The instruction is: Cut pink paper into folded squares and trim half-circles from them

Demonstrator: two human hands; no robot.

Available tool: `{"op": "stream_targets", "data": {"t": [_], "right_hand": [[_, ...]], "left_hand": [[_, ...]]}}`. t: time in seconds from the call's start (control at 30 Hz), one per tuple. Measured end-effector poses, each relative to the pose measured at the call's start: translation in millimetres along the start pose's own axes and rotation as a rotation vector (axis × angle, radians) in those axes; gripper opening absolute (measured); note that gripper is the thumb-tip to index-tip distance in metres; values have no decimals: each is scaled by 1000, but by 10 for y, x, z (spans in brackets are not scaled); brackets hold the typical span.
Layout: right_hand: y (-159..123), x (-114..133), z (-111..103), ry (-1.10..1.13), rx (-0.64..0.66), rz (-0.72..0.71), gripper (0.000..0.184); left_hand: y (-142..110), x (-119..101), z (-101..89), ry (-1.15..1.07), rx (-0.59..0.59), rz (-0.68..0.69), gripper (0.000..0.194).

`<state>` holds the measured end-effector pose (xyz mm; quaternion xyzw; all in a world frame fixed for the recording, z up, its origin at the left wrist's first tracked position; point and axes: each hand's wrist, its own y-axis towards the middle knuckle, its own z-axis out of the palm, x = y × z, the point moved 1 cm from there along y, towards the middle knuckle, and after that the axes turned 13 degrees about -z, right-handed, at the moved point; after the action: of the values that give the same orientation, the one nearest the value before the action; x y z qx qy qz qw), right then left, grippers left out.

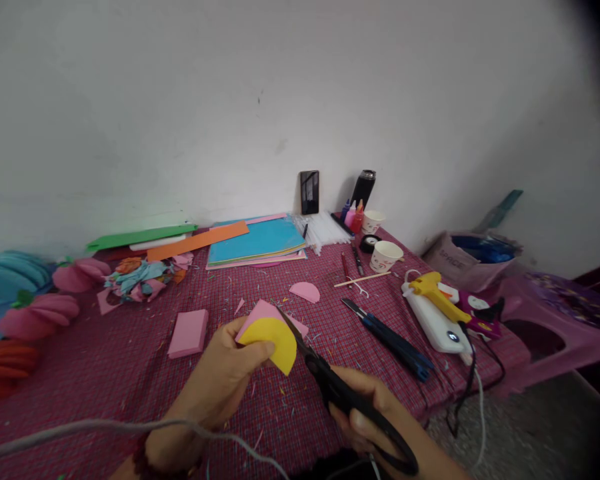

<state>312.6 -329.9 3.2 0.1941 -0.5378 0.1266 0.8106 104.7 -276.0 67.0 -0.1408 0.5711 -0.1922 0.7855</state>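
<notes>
Between the thumb and fingers of my left hand (235, 360) is a yellow half-round paper piece (273, 337), laid over pink paper (261, 311). My right hand (363, 407) grips black-handled scissors (330, 380), their blades at the right edge of the two papers. How far the blades are apart is hard to make out. A cut pink half-circle (305, 291) lies on the cloth just beyond the papers. Left of my left hand sits a stack of pink paper rectangles (188, 333). A blue utility knife (390, 339) rests to the right of the scissors.
A white cord (130, 423) crosses the front left. Paper pumpkins (39, 315) and crumpled scraps (143, 279) are at the left. Coloured sheets (255, 240), a phone (309, 192) and paper cups (386, 256) stand toward the wall. A yellow glue gun (440, 295) lies on a white device at the right.
</notes>
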Motion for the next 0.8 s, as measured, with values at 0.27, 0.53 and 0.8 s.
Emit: {"op": "stream_targets", "data": {"t": [0.27, 0.53, 0.8], "right_hand": [[-75, -20, -62, -28, 55, 8, 65], [-132, 31, -103, -57, 59, 32, 63], [-129, 165, -84, -154, 63, 60, 57]], "left_hand": [[-4, -11, -39, 20, 4, -24, 17], [-5, -24, -53, 91, 44, -73, 15], [0, -21, -139, 164, 118, -100, 19]]}}
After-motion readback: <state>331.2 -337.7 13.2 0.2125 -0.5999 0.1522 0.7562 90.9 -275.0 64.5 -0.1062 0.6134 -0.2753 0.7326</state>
